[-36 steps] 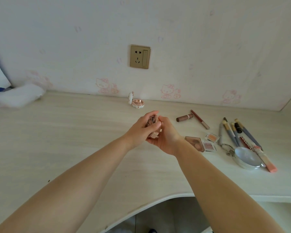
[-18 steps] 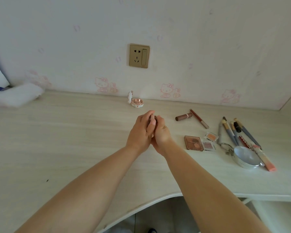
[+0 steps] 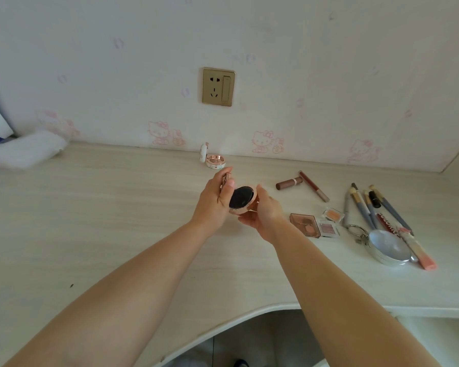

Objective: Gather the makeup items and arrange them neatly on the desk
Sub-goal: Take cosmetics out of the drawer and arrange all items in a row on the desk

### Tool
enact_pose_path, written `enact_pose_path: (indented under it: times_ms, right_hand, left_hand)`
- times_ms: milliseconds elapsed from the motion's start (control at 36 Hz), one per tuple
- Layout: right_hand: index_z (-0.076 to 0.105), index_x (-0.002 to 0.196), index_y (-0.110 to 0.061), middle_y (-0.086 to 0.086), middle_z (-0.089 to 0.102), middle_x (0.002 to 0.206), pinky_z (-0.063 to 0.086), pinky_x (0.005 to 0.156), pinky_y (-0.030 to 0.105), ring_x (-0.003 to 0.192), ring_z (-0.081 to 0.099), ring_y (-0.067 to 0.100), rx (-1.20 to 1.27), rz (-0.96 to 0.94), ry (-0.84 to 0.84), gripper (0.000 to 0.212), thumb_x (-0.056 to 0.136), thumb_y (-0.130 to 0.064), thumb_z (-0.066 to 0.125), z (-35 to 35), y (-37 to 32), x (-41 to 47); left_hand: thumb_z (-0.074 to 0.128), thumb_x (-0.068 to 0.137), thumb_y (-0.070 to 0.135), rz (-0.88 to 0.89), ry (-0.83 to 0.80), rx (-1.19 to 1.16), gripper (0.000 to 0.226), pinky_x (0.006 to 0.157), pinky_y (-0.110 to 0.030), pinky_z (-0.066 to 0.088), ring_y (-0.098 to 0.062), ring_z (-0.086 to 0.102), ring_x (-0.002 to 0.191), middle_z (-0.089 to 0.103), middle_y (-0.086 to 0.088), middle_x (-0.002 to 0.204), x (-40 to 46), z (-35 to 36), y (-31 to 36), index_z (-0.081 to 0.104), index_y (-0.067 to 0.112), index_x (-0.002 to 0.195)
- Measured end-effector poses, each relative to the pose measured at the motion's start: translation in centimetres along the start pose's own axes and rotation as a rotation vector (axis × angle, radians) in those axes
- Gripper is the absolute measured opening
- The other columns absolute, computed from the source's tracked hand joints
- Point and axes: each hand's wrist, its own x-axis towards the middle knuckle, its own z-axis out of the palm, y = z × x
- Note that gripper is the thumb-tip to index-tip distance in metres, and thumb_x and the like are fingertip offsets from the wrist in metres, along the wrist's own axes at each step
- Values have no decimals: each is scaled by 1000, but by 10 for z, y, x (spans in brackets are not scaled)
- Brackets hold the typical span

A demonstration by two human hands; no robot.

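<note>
Both hands hold one round compact (image 3: 243,200) above the desk (image 3: 90,221), and it has just come open: half a second ago my palms were pressed together around it. Now my left hand (image 3: 214,205) pinches the lid edge while my right hand (image 3: 265,217) cups the rose-gold base. I judge it wants closing before joining the row of palettes (image 3: 305,225) and brushes (image 3: 361,207) at right. Another open compact (image 3: 214,160) waits by the wall.
</note>
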Motion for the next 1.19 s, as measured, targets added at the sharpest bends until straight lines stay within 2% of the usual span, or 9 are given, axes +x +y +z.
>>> enact_pose_path:
  times_ms: [139, 222, 306, 389, 528, 667, 917, 1083, 1194]
  right_hand:
    - [59, 114, -17, 1, 61, 87, 51, 62, 22, 70, 57, 13, -181, -163, 148, 23, 97, -21, 43, -7, 3, 6]
    - [59, 116, -16, -2, 62, 84, 48, 63, 18, 69, 57, 8, -375, -286, 167, 24, 95, -20, 48, -13, 7, 6]
    - [58, 120, -20, -2, 60, 103, 38, 61, 16, 78, 54, 8, -667, -398, 155, 29, 92, -26, 56, -19, 13, 4]
    - [56, 124, -18, -2, 54, 115, 36, 72, 19, 84, 51, 11, -802, -446, 118, 39, 88, -30, 62, -21, 17, 2]
    - [56, 124, -20, -2, 52, 116, 40, 76, 23, 89, 52, 12, -902, -418, 88, 47, 82, -40, 67, -24, 20, 0]
    - [53, 126, -23, -4, 49, 116, 41, 91, 28, 110, 47, 14, -1036, -404, 52, 68, 68, -50, 76, -25, 22, 2]
    - [57, 117, -22, -4, 48, 114, 40, 90, 28, 114, 41, 15, -1181, -410, 105, 62, 67, -56, 73, -27, 28, 4]
    - [57, 116, -25, -4, 47, 115, 39, 88, 27, 115, 40, 15, -1225, -427, 120, 60, 68, -59, 70, -26, 28, 1]
    - [58, 117, -23, -2, 48, 117, 39, 89, 28, 115, 42, 17, -1246, -446, 143, 60, 71, -58, 68, -26, 30, -1]
  left_hand:
    - [28, 77, 69, 21, -31, 61, 67, 102, -43, 40, -25, 53, 113, 56, -12, 118, 1, -5, -4, 41, 35, 133]
    - [31, 81, 68, 46, -66, 118, 67, 99, -31, 37, -20, 50, 114, 55, -7, 119, 1, -8, -6, 39, 32, 137]
    - [39, 94, 50, 32, -83, 156, 50, 97, -26, 32, -19, 47, 119, 51, -6, 127, 2, -10, -8, 39, 28, 139]
    - [38, 92, 53, 18, -84, 156, 51, 97, -29, 36, -20, 50, 114, 53, -7, 123, 3, -11, -9, 40, 28, 137]
    - [36, 93, 51, 10, -90, 159, 48, 95, -30, 38, -23, 52, 109, 55, -9, 116, 4, -9, -13, 41, 27, 135]
    - [35, 87, 54, 8, -104, 145, 58, 100, -33, 37, -21, 50, 112, 55, -6, 116, 2, -10, -12, 40, 25, 137]
    - [40, 97, 39, -30, -149, 142, 48, 107, -29, 33, -18, 46, 126, 52, -2, 132, -5, -11, -21, 36, 23, 142]
    - [43, 96, 39, -75, -204, 170, 56, 101, -14, 22, -10, 34, 136, 38, 5, 148, -9, -18, -20, 25, 25, 147]
    - [53, 92, 38, -13, -218, 270, 53, 100, -18, 29, -11, 42, 130, 47, 7, 138, -16, -30, -24, 40, 24, 141]
